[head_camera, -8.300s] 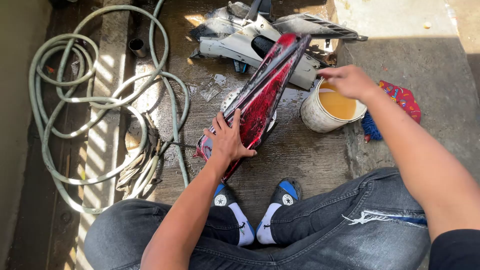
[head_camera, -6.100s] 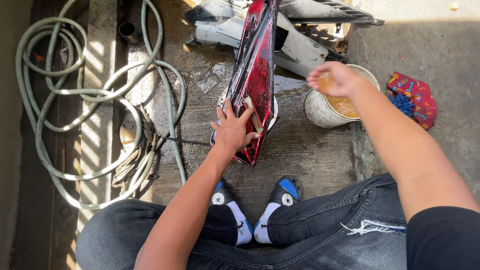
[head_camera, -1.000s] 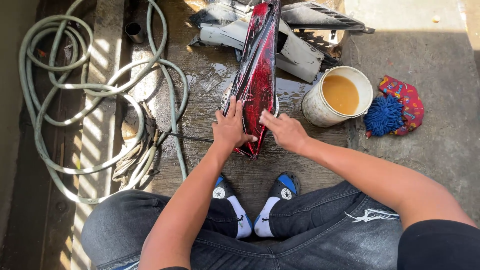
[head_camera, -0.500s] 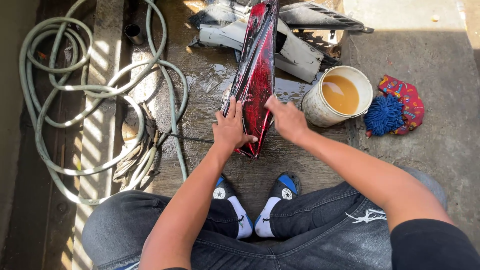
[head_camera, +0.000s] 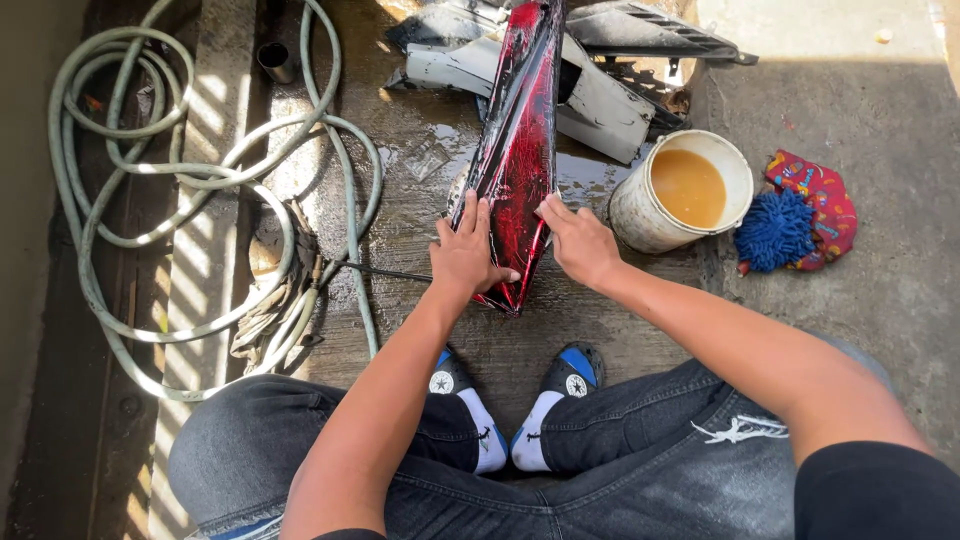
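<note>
A coiled green hose (head_camera: 150, 200) lies on the wet concrete floor (head_camera: 420, 330) at the left. In the middle, the left hand (head_camera: 467, 255) and right hand (head_camera: 580, 240) press flat, fingers spread, on either side of the red glossy panel (head_camera: 518, 150) standing on the floor. Just right sit a bucket of brown water (head_camera: 682, 190) and a blue mop mitt (head_camera: 775, 230).

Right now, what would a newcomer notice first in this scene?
First, the glossy red and black panel at centre, standing on wet concrete, with the left hand flat on it and the right hand at its edge. To its right stands a white bucket of brownish liquid. At far left lies a coiled green hose.
</note>
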